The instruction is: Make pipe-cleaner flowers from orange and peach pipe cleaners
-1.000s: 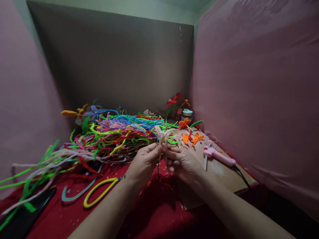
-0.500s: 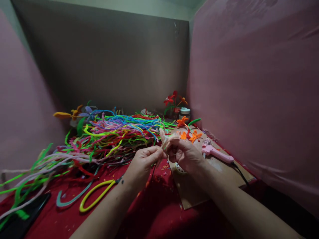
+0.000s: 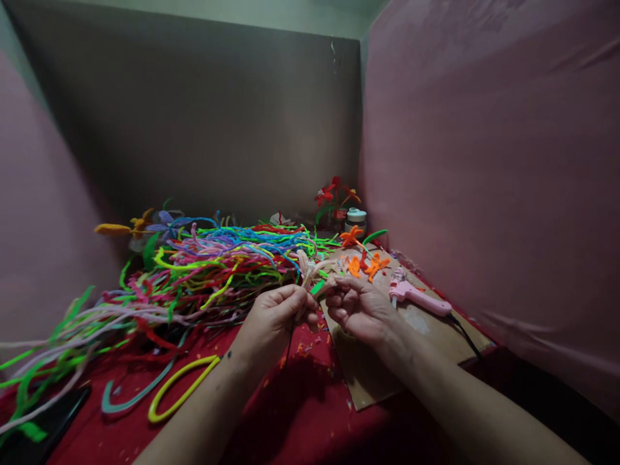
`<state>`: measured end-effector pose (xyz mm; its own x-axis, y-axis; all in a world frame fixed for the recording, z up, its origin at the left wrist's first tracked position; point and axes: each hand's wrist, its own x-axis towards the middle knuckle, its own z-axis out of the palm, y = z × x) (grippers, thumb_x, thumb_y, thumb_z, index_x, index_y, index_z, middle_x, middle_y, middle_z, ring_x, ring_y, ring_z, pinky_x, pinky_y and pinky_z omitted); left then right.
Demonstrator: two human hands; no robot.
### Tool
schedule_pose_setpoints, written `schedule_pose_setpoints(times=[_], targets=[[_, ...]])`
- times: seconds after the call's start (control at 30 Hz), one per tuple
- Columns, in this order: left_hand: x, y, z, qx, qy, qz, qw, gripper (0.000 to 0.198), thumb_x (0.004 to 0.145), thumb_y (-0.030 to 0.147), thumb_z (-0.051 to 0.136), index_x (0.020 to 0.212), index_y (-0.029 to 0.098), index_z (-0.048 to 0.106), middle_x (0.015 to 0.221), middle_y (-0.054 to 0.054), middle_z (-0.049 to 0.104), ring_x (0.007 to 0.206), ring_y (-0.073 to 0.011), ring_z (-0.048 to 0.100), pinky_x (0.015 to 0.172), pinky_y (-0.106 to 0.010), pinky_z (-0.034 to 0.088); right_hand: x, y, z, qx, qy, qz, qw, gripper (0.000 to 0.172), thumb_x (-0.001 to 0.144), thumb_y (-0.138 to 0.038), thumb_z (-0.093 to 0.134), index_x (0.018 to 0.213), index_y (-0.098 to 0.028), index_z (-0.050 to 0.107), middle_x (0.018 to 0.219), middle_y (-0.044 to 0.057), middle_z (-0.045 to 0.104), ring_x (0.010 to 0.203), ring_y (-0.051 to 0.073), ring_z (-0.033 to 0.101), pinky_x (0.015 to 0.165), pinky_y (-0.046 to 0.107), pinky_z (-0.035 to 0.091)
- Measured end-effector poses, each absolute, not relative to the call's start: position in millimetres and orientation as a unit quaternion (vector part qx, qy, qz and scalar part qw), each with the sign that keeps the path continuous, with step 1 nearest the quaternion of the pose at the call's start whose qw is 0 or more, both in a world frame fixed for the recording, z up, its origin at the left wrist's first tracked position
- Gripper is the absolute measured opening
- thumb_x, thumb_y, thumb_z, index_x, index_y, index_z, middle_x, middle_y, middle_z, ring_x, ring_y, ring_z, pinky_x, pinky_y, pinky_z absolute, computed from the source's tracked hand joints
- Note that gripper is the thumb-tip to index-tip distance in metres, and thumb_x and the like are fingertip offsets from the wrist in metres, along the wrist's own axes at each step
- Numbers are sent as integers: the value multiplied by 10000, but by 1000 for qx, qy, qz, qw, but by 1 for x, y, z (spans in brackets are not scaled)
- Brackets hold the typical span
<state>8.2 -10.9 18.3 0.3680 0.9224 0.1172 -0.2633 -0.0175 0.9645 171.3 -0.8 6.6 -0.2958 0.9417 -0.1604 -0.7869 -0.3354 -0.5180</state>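
Observation:
My left hand (image 3: 278, 313) is closed, its thumb and forefinger pinching the base of a pale pink pipe-cleaner flower (image 3: 304, 265). A thin dark stem (image 3: 289, 349) runs down below that hand. To its right, my right hand (image 3: 361, 310) pinches the tip of one pale petal (image 3: 325, 284) and holds it out sideways. The fingers partly cover the petal's end. Just behind the hands lies a heap of many-coloured pipe cleaners (image 3: 232, 248). Yellow-handled scissors (image 3: 181, 387) lie left of my left forearm, partly hidden by it.
A pink glue gun (image 3: 419, 297) rests on a brown board (image 3: 378, 381) at right, its black cord trailing off. Orange pipe-cleaner flowers (image 3: 375, 266) lie at the board's far end. Behind stand a lidded jar (image 3: 356, 223) and red flowers (image 3: 325, 194). A dark flat object (image 3: 62, 413) lies front left.
My hands have moved slightly apart. The right hand now pulls one petal out to the right, and green shows between the hands. The whole view has shifted a little.

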Motion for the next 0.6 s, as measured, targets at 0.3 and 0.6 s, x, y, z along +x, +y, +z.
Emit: schedule_pose_setpoints(times=[0.3,0.6], targets=[[5,-12,25,519,336,477,625,224,757,301,661,640,111,674,565,-23,591,496,-82,518,516,-198,432,233,-19,-1,-491,-565,397,530,198,727,-335,599,815,-168,658,809,69,623,688,169,530,606,294,391],[4,-10,27,506,308,486,643,220,755,289,667,640,101,671,587,-30,590,504,-88,527,503,-206,454,310,-8,-30,-728,-670,-91,113,537,803,-168,429,1333,-88,439,1046,192,622,856,282,521,689,356,341]])
